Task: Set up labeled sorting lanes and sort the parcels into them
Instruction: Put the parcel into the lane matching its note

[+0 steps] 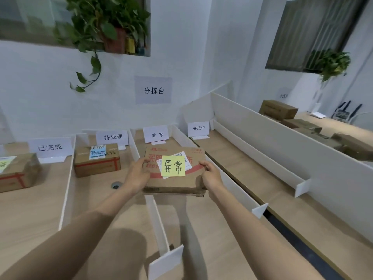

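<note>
Setup looks done: four lane signs up at back of table [222, 249] w/ white dividers [69, 178] between, namely 已完成 sign [50, 147], 待处理 sign [112, 137], 异常 sign [155, 134], 处理中 sign [198, 128]. Sorting approx. halfway, judging by layout: taped box w/ pale note [17, 171] in 已完成 lane, taped box w/ blue note [97, 159] in 待处理 lane, nothing visible in 处理中 lane. Third item in hand now: flat cardboard parcel [175, 182] w/ yellow sticky note [173, 165] reading 异常, held level over 异常 lane, just in front of matching sign; shadow on tabletop below, so prob. not set down yet. Left hand [138, 174] gripping parcel's left edge, thumb on top, other fingers hidden under; right hand [212, 174] gripping right edge likewise. Left to do: lower, let go; further parcels for this table not in view. Clearance tight: parcel nearly as wide as lane, near-left corner over left divider [158, 219], right hand just beside right divider [228, 182], so knuckles likely to brush walls going down. Open room toward near end of lane; 异常 sign close behind, easy to knock if pushed too far back. Cable grommet [116, 185] in next lane, out of way.
</note>
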{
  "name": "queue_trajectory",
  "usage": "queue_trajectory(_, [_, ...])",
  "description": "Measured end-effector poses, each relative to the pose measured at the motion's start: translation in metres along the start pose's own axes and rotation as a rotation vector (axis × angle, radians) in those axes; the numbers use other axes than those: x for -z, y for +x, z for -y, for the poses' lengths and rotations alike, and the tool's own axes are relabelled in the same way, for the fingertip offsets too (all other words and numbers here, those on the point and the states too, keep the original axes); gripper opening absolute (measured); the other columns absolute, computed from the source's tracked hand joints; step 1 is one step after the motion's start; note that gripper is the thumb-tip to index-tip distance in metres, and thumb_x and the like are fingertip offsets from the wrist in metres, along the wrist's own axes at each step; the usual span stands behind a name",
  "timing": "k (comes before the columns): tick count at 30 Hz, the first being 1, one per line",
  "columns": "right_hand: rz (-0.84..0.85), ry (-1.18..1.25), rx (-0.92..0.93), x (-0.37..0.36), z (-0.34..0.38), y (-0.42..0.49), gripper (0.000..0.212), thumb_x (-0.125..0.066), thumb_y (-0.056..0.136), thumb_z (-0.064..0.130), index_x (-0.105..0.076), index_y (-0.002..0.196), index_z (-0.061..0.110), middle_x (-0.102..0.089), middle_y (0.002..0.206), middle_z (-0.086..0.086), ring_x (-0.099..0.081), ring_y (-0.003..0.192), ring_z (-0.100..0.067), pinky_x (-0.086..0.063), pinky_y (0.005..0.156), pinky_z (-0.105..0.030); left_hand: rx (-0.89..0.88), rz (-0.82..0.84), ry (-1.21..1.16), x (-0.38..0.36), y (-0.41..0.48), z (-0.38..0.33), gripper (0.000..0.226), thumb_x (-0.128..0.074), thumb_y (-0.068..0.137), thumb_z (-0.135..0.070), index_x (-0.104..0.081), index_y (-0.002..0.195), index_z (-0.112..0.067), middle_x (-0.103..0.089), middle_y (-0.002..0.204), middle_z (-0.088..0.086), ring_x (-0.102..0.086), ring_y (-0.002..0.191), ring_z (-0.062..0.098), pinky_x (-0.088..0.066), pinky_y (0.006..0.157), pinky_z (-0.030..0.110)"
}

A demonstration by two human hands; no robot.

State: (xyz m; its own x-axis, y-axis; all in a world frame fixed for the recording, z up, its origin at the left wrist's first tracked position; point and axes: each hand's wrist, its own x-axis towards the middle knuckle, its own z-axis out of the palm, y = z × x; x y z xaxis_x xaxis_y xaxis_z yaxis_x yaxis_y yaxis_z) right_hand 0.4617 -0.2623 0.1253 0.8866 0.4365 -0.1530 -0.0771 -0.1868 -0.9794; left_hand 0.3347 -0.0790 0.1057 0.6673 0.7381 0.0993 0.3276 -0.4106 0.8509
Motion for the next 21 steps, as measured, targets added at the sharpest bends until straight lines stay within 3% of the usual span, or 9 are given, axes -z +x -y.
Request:
queue_trajectory(6, [0.015, -0.033, -0.023, 0.015, -0.010, 0.047, 0.049, -0.024, 0.094, -0.003, -0.052, 0.129, 0.019, -0.057, 0.124, -0.001, -0.055, 0.103, -0.015, -0.047, 0.070, -0.020, 0.043, 0.018, 0.054, -0.035, 0.026, -0.013, 0.047, -0.044, 0.088, 0.007, -0.046, 0.134, -0.004, -0.054, 0.129, 0.011, -0.051, 0.112, 0.022, -0.041, 0.081, 0.022])
queue_trajectory(9, [0.032, -0.043, -0.051, 0.023, -0.013, 0.074, 0.047, -0.026, 0.096, -0.001, -0.051, 0.131, 0.018, -0.056, 0.124, -0.002, -0.054, 0.102, -0.016, -0.045, 0.065, -0.018, 0.073, 0.027, 0.041, -0.053, 0.040, -0.017, 0.047, -0.044, 0.088, 0.005, -0.045, 0.134, -0.005, -0.051, 0.130, 0.008, -0.050, 0.117, 0.023, -0.041, 0.082, 0.021])
queue_trajectory(13, [0.096, -0.076, -0.069, 0.032, -0.014, 0.114, 0.050, -0.024, 0.095, -0.002, -0.050, 0.131, 0.020, -0.056, 0.123, -0.001, -0.055, 0.097, -0.015, -0.045, 0.060, -0.018, 0.150, -0.012, 0.032, -0.075, 0.058, -0.018, 0.048, -0.045, 0.086, 0.003, -0.045, 0.133, -0.007, -0.057, 0.125, 0.012, -0.058, 0.106, 0.029, -0.050, 0.080, 0.034])
queue_trajectory(15, [0.137, -0.095, -0.084, 0.037, -0.014, 0.136, 0.049, -0.024, 0.094, -0.002, -0.050, 0.129, 0.021, -0.056, 0.120, -0.001, -0.057, 0.090, -0.012, -0.047, 0.059, -0.020, 0.186, -0.039, 0.033, -0.088, 0.066, -0.022, 0.047, -0.046, 0.086, 0.006, -0.046, 0.131, -0.006, -0.057, 0.120, 0.010, -0.057, 0.100, 0.026, -0.049, 0.077, 0.031])
queue_trajectory(17, [0.179, -0.106, -0.087, 0.043, -0.016, 0.161, 0.051, -0.025, 0.092, -0.004, -0.051, 0.129, 0.021, -0.057, 0.122, -0.002, -0.059, 0.096, -0.017, -0.055, 0.072, -0.028, 0.206, -0.074, 0.046, -0.103, 0.078, -0.028, 0.043, -0.046, 0.086, 0.007, -0.048, 0.128, -0.004, -0.056, 0.119, 0.009, -0.053, 0.098, 0.021, -0.046, 0.072, 0.024])
queue_trajectory(19, [0.230, -0.107, -0.100, 0.047, -0.018, 0.186, 0.048, -0.029, 0.093, -0.003, -0.051, 0.129, 0.022, -0.056, 0.126, -0.002, -0.058, 0.108, -0.023, -0.054, 0.091, -0.038, 0.207, -0.110, 0.055, -0.116, 0.089, -0.036, 0.032, -0.046, 0.090, 0.005, -0.053, 0.121, -0.003, -0.057, 0.113, 0.006, -0.052, 0.094, 0.018, -0.043, 0.069, 0.020])
queue_trajectory(21, [0.277, -0.104, -0.111, 0.052, -0.019, 0.206, 0.038, -0.036, 0.097, 0.004, -0.051, 0.127, 0.022, -0.055, 0.119, 0.001, -0.057, 0.106, -0.020, -0.053, 0.091, -0.037, 0.208, -0.154, 0.070, -0.130, 0.099, -0.040, 0.025, -0.047, 0.093, -0.004, -0.054, 0.117, -0.009, -0.060, 0.114, 0.006, -0.051, 0.094, 0.017, -0.041, 0.073, 0.024])
